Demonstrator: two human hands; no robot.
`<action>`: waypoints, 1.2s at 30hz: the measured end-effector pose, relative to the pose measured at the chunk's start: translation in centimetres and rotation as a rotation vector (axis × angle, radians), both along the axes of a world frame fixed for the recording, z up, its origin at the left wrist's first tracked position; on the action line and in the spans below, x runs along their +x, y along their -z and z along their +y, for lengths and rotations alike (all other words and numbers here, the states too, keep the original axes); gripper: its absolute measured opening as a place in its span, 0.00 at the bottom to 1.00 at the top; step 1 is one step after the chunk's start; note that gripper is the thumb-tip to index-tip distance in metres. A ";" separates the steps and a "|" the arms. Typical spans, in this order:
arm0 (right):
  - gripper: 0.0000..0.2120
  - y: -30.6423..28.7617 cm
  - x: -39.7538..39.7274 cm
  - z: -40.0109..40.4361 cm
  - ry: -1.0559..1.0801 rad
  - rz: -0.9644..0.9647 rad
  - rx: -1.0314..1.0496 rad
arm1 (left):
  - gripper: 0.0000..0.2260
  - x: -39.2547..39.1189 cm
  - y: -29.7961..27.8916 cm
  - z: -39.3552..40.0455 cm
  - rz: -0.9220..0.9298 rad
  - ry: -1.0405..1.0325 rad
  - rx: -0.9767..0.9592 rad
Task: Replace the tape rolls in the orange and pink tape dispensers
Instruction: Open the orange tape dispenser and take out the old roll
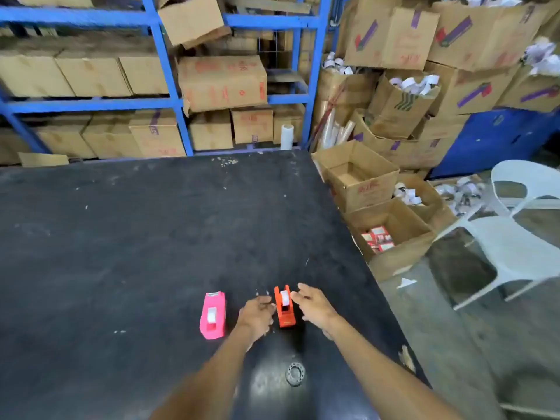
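An orange tape dispenser (285, 310) stands on the black table (136, 237) near its front right, with a white tape roll (284, 297) seated in it. My left hand (256, 312) is at its left side and my right hand (312, 303) at its right side, both with fingers spread close to or touching the dispenser. Neither hand holds anything. A pink tape dispenser (212, 316) sits to the left of my left hand, also with a white roll (211, 314) in it.
A small clear ring-shaped tape core (295, 373) lies on the table near me. Open cardboard boxes (391, 234) stand on the floor beside the table's right edge, with a white plastic chair (515, 237) further right. Blue shelving (169, 95) with cartons lines the back.
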State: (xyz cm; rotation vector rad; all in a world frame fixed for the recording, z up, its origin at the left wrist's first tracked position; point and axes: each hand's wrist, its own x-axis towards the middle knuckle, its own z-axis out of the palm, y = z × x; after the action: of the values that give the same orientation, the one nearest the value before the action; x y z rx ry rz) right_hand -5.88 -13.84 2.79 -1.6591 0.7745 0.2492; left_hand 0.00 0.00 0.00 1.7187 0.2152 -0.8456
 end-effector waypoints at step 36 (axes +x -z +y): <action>0.24 4.6 0.7 -3.3 0.084 -0.227 0.304 | 0.09 2.2 1.4 -1.7 0.035 0.038 -0.201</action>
State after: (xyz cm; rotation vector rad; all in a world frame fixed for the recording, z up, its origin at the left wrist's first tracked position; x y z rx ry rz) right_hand -5.14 -17.15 -1.85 -1.3372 0.6005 0.1102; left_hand 2.22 -1.68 -1.40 1.5253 0.1163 -0.8948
